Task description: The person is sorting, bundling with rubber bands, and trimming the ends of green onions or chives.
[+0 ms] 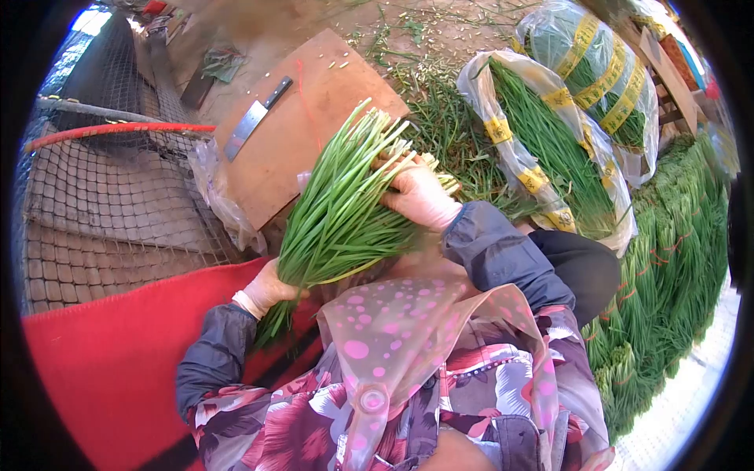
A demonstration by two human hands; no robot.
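Note:
A large bunch of long green stalks [338, 212] lies across my lap, its pale cut ends toward the upper right. My left hand [271, 290] is wrapped round the leafy lower end of the bunch. Near the pale ends, my right hand [420, 192] grips the same bunch, with its fingertips partly hidden among the stalks. Just beyond the bunch is a brown board [275, 177], and on it rests a cleaver [250, 125] with a black handle.
Open plastic wrapping with yellow tape [473, 86] holds more greens on the right, beside a closed bag [585, 63]. Tied bundles [667, 259] are stacked at far right. Loose trimmings [448, 118] cover the ground. Red cloth [118, 337] and wire mesh [102, 204] lie on the left.

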